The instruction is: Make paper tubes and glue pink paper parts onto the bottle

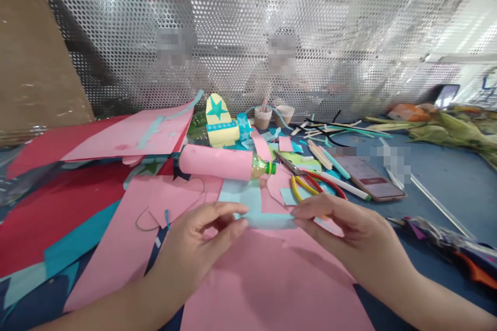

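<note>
Between my two hands is a light blue strip of paper (269, 221), held level above a large pink paper sheet (279, 279). My left hand (205, 232) pinches its left end between thumb and fingertips. The right end is pinched by my right hand (341, 227). Just beyond lies a plastic bottle (261, 166) wrapped in pink paper (217, 161), its green cap pointing right. Scissors (297, 170) with red and yellow handles rest behind my right hand, which partly hides them.
On the right are a phone (368, 178), a marker (349, 187), a clear glue stick (442, 207) and a glue gun (446, 243). Red paper (58, 207) and pink sheets crowd the left. A star-decorated yellow paper piece (221, 134) and paper cups (263, 118) stand at the back.
</note>
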